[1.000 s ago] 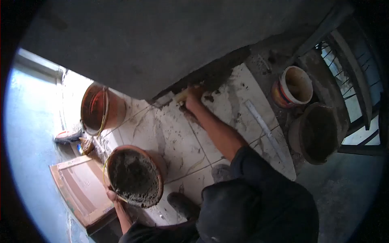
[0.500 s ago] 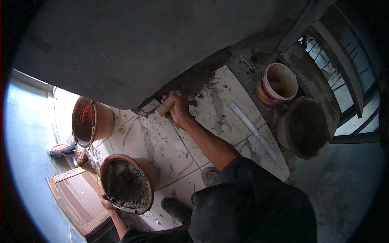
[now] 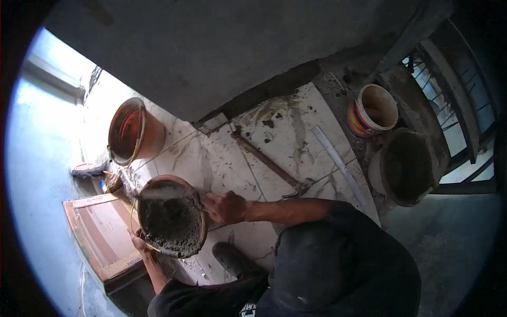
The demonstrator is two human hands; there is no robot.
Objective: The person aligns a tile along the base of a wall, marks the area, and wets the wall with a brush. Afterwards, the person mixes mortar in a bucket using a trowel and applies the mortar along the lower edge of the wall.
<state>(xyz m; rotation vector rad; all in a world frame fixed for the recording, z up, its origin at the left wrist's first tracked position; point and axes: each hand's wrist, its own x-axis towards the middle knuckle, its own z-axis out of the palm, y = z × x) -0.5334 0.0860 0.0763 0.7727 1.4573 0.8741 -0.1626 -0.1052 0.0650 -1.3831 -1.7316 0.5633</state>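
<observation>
A bucket [image 3: 201, 239] of wet grey mortar [image 3: 171, 219] is tilted towards me on the tiled floor. My left hand [image 3: 139, 242] grips its left side by the rim and yellow handle [image 3: 132, 214]. At the opposite rim, my right hand [image 3: 226, 207] is closed, apparently around a trowel whose pale, blurred blade [image 3: 166, 192] lies over the mortar; its handle is hidden in my fist. Beyond that hand, a hammer [image 3: 268, 162] with a brown handle lies on the tiles.
An orange bucket [image 3: 153, 134] stands at the left, above a cardboard box [image 3: 103, 235]. A metal straightedge [image 3: 338, 162] lies on the tiles. A paint pail [image 3: 358, 122] and a large tub [image 3: 376, 171] stand right. A grey wall block [image 3: 211, 53] overhangs the floor's far side.
My right hand has come back from the base of the grey wall to the mortar bucket. The hammer, formerly behind my forearm, now shows. My left hand stays on the bucket.
</observation>
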